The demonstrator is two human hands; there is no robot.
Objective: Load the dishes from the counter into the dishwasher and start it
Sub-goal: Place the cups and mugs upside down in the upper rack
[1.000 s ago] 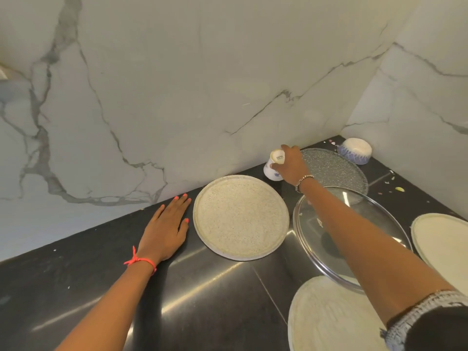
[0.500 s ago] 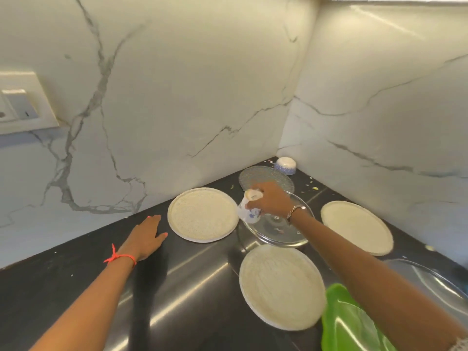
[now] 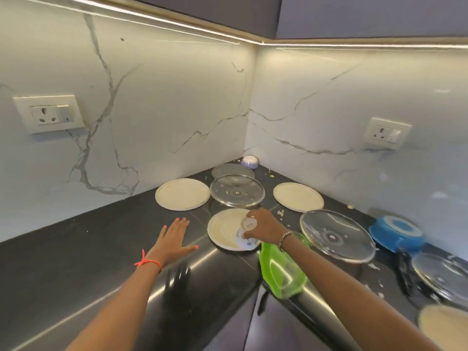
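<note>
From the head view, I see my right hand (image 3: 263,228) clamped around a small white cup (image 3: 247,234) with blue print, held upside down above a cream plate (image 3: 224,229) on the black table (image 3: 76,254). My left hand (image 3: 173,239) hovers flat with fingers spread apart, gripping nothing. Beyond the plate lies a glass lid (image 3: 237,190).

Bright under-cabinet strip light (image 3: 177,24), glare streaks on black counter (image 3: 76,249), wide-angle edge bending, soft blur throughout
</note>
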